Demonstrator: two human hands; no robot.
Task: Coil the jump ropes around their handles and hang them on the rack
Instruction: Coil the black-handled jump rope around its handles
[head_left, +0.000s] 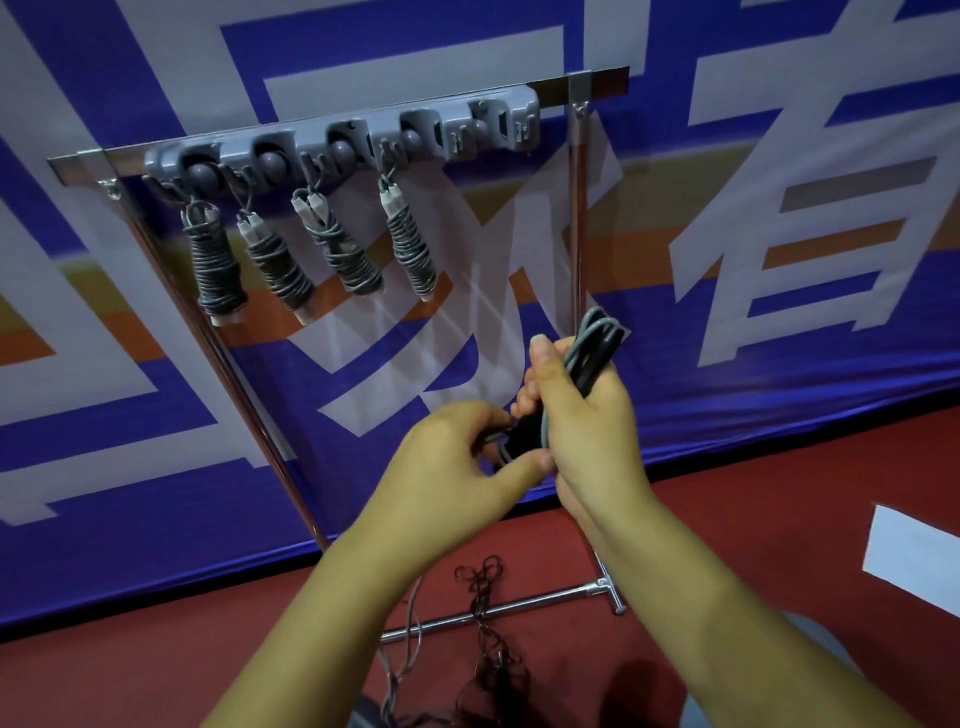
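- Right hand (582, 410) curled round the dark handles with grey cord looped over them (592, 348); the loops stick out above its fingers, thumb pressed on the side.
- Left hand (452, 462) just beside and below the right, thumb and fingers pinching the lower end of the bundle; exact contact is hidden behind its knuckles.
- Loose grey cord tail (410, 623) hangs below both hands down to the red floor (779, 493), so I judge the coiling isn't finished.
- To do it well: right-hand grip fixed, left hand feeds the tail under light tension, turns laid side by side, leave a short loop for hanging.
- Grey plastic hook rack on the metal rail (493, 130) sits above and left of the hands; four wrapped grey ropes (322, 249) hang from its left hooks, right-end hooks look free.
- Risk: slack tail snagging the chrome stand foot (519, 608) below the hands.
- Dark tangled cord (483, 587) lies on the floor under the wrists, probably next.
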